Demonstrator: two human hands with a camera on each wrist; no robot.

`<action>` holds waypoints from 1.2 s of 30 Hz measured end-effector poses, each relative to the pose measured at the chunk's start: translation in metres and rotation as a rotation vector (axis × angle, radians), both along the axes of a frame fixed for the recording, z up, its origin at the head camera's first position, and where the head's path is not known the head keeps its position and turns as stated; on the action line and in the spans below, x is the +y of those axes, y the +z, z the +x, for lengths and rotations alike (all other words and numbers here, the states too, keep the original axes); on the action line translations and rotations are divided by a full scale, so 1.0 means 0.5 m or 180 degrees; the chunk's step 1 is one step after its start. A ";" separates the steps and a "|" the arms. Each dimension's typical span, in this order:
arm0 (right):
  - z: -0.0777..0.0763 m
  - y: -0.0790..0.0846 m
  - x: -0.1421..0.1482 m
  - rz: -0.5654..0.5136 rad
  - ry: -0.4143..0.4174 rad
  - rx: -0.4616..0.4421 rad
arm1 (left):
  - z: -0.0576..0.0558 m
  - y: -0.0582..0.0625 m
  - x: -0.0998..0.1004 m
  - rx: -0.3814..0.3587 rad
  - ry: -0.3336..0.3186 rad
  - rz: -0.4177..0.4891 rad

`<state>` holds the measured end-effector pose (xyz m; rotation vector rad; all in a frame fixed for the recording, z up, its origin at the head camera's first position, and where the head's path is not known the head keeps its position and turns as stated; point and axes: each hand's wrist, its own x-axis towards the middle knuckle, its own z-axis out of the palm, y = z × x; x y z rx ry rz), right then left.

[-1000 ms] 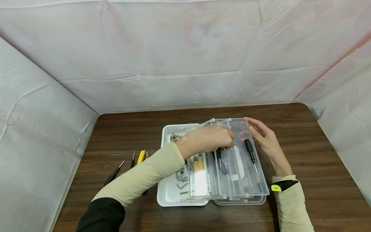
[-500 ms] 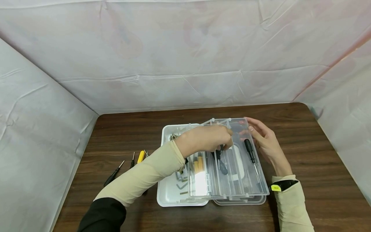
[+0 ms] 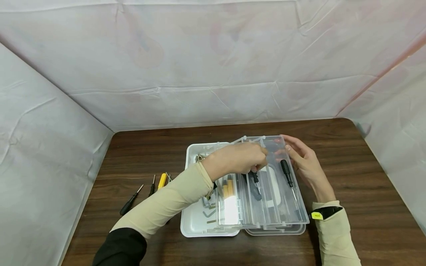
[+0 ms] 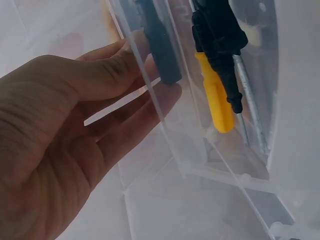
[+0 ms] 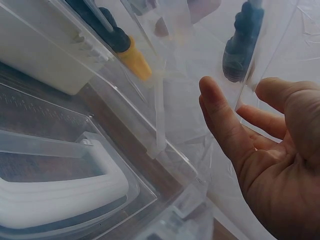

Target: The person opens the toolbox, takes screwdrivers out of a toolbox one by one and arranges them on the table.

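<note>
My left hand (image 3: 237,159) reaches across over a clear divided toolbox tray (image 3: 301,207). Its fingers curl round the handle end of a black screwdriver (image 3: 255,178), whose metal shaft points back toward me in the head view. Most of that handle is hidden under the hand. At the tray's right edge, my right hand (image 3: 304,160) holds the rim between thumb and fingers, also seen in the right wrist view. Another black-handled screwdriver (image 3: 286,170) lies in the rightmost compartment beside it. In the left wrist view a yellow handle (image 4: 217,100) sits in the tray next to black tools.
Under the tray's left part stands a white box base (image 3: 193,221) with hex keys (image 3: 209,213) and small metal pieces. Left of it, a black screwdriver (image 3: 131,201) and a yellow-handled tool (image 3: 162,180) lie on the wooden table (image 3: 139,147). The clear lid's white handle (image 5: 65,200) is below the tray.
My left hand has shifted slightly left, and the screwdriver in it has swung so its shaft slants to the right. My right hand has stayed at the tray's edge.
</note>
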<state>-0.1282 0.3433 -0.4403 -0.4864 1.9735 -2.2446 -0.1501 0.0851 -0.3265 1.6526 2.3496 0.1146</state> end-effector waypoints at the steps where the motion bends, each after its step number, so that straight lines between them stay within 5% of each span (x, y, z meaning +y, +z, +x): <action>1: 0.000 -0.001 0.000 -0.0001 -0.0001 -0.0003 | 0.000 -0.003 -0.001 0.0025 -0.0014 0.0018; 8: 0.000 -0.002 0.000 0.0013 -0.0015 -0.0003 | 0.010 -0.004 -0.006 0.0277 -0.0109 0.0018; 18: -0.002 -0.001 -0.001 0.0093 -0.0056 -0.0010 | 0.017 -0.005 -0.002 0.0130 -0.0058 -0.0019; 36: -0.004 -0.003 -0.002 0.0018 -0.0003 0.0000 | 0.028 -0.009 -0.001 0.0435 -0.0093 -0.0159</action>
